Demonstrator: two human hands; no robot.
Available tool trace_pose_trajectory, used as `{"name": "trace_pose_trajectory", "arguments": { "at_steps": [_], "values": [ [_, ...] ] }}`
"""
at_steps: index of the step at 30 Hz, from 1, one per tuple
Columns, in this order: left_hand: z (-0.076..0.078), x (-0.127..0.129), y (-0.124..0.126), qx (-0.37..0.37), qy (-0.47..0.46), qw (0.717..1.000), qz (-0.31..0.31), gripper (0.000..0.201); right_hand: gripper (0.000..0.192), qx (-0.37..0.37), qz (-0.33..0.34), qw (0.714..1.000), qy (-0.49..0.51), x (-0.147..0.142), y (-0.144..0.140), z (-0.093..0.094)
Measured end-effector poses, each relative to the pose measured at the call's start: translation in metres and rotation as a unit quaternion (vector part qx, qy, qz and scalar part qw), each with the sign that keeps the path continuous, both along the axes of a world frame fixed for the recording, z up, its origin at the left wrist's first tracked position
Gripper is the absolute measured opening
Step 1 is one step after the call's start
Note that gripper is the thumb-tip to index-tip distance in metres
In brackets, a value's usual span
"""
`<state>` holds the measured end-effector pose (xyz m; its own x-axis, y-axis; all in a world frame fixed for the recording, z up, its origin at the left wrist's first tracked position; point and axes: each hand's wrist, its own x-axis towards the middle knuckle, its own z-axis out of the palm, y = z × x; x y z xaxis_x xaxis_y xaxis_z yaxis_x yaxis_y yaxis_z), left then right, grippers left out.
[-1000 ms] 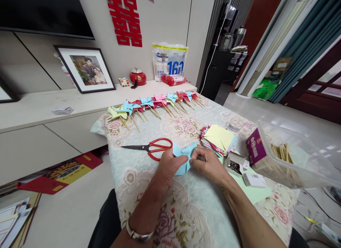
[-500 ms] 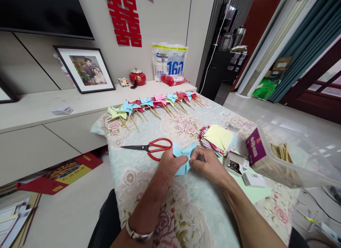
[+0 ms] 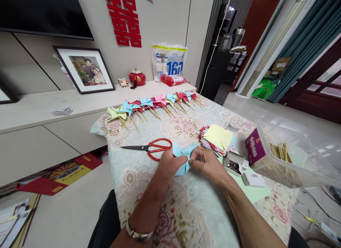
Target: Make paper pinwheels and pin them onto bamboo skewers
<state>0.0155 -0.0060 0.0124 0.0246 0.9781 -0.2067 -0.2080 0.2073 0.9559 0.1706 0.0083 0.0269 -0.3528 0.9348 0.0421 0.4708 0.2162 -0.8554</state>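
Note:
A blue paper pinwheel (image 3: 182, 170) with folded blades is held between both hands over the flowered tablecloth (image 3: 149, 219). My left hand (image 3: 169, 165) grips its left side, thumb lying across the paper. At its centre and right side, my right hand (image 3: 204, 160) pinches with thumb and forefinger; whatever else may be in that pinch is hidden. Red-handled scissors (image 3: 160, 145) lie just beyond my left hand, blades pointing left. Past my right hand sits a stack of cut paper squares (image 3: 217, 136), a yellow one on top. An opened small box of metal pins (image 3: 234, 166) stands nearby.
Several finished pinwheels on sticks (image 3: 160, 99) line the table's far edge. To the right are a clear plastic bin (image 3: 306, 170) with wooden sticks (image 3: 281, 152), a small white box (image 3: 254, 179), green paper (image 3: 255, 194) and a clear round container (image 3: 234, 123).

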Motion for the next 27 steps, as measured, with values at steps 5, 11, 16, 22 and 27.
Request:
{"name": "trace_pose_trajectory", "arguments": {
  "at_steps": [5,11,16,22,27],
  "values": [
    [0.002,-0.002,-0.001,-0.001,-0.004,1.0,0.003,0.012,0.007,-0.013,0.028,0.999,0.011,0.01,-0.002,0.012],
    [0.0,-0.008,0.0,-0.019,0.013,0.999,-0.04,0.012,0.018,-0.001,-0.072,0.986,0.149,0.03,0.004,0.017],
    [-0.001,-0.012,0.0,-0.03,0.03,0.989,-0.139,0.014,0.068,-0.035,-0.001,0.981,0.19,0.031,0.002,0.015],
    [-0.005,-0.013,0.0,-0.002,0.12,0.975,-0.186,0.009,0.083,-0.057,0.099,0.993,0.027,0.025,-0.008,0.025],
    [-0.014,-0.011,0.003,0.016,0.155,0.969,-0.192,0.007,0.081,-0.001,0.094,0.993,-0.066,0.019,-0.009,0.02]
  ]
}}
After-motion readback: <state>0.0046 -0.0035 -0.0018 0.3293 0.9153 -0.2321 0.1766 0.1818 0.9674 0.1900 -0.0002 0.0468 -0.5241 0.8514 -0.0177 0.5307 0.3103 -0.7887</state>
